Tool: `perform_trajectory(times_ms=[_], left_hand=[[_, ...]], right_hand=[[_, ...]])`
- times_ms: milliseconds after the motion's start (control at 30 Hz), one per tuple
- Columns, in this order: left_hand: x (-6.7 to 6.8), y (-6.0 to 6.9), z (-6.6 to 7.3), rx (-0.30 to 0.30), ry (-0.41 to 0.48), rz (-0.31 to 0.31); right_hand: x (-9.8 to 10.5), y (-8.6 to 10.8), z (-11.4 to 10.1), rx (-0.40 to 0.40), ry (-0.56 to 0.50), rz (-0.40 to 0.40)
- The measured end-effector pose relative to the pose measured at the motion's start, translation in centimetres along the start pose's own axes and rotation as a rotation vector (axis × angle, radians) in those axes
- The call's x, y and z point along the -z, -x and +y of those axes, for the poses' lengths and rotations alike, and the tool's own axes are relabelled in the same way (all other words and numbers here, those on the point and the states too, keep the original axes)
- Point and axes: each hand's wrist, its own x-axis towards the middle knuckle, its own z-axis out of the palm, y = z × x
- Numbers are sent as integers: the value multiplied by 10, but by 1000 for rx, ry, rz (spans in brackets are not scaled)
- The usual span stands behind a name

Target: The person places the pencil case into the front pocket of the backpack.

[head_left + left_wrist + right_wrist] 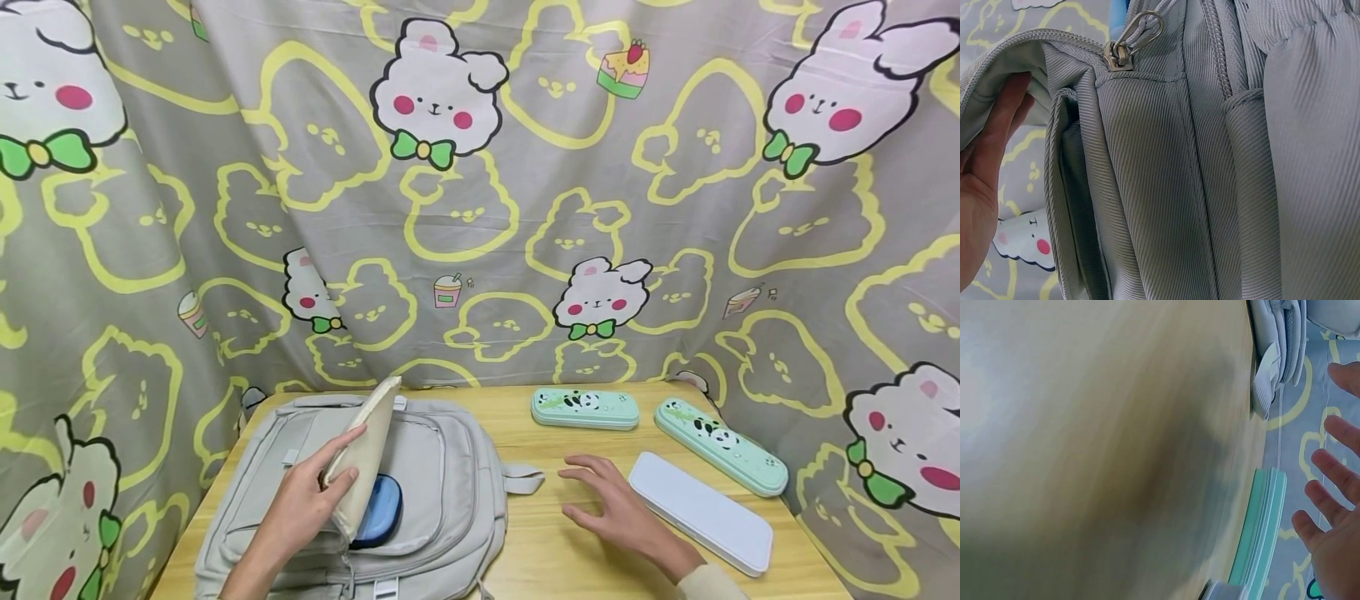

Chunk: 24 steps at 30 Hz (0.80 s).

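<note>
A grey backpack (465,492) lies on the table at the left, its front pocket unzipped. My left hand (303,492) pinches the raised front flap (375,442) of that pocket, thumb on one face and fingers on the other. Behind the flap, a blue rounded case (381,510) shows in the pocket, partly hidden. In the left wrist view, a metal zipper pull (1119,56) hangs at the pocket's corner. My right hand (615,508) hovers over the table with spread, slightly bent fingers, holding nothing. Just right of it lies a plain pale-blue pencil case (705,508).
Two mint-green panda pencil cases, one at the back (585,410) and one angled at the right (720,446), lie on the wooden table (540,542). A backpack strap (525,478) sticks out toward the right hand. A patterned curtain (480,208) encloses the table's back and sides.
</note>
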Motion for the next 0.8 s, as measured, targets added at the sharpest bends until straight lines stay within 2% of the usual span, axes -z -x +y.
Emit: perform_trajectory(times_ms=[300,633,800], left_hand=[[0,0,1,23,20,-12],[0,0,2,37,16,-9],[0,0,0,24,18,-7]], right_hand=[[11,11,8,1,31,50],[22,29,18,-90,65,57],[25,37,24,-94,74,60]])
